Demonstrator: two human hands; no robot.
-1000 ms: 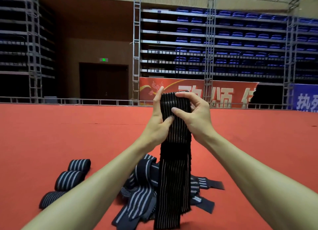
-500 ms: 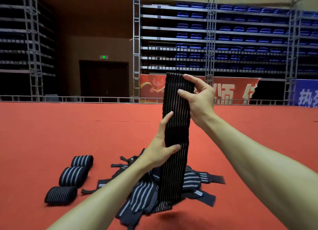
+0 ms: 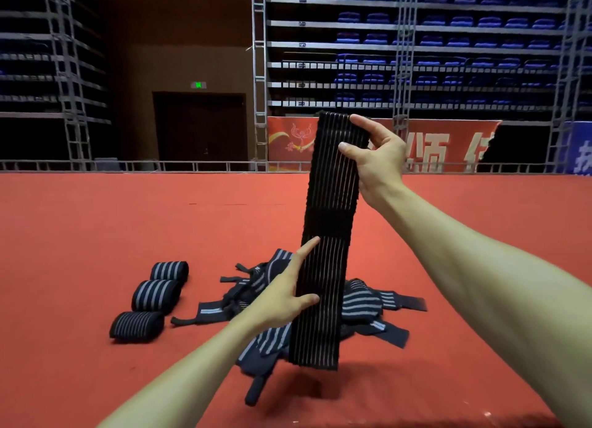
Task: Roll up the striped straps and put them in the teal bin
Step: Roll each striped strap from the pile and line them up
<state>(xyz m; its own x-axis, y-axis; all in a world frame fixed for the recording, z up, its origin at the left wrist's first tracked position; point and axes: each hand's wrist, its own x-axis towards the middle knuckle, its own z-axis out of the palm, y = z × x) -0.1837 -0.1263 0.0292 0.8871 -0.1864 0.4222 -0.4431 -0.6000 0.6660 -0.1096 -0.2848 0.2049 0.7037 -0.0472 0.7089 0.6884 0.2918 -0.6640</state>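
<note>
Above the red floor, seen from the head camera, a striped strap hangs upright and pulled flat between both hands, its lower end clear of the floor. The right hand pinches the top end, thumb on the front and fingers wrapped over the top edge. The left hand holds the lower left edge lightly, thumb on the front and forefinger straight along the side; its other fingers are hidden behind. This stretch probably straightens the strap so it rolls evenly from one end. It is black with thin pale lengthwise stripes and one plain dark band across its middle.

Beneath it lies a tangled pile of unrolled straps. Just left of the pile, three rolled straps sit in a row, apparently awaiting the teal bin, which is out of view.
</note>
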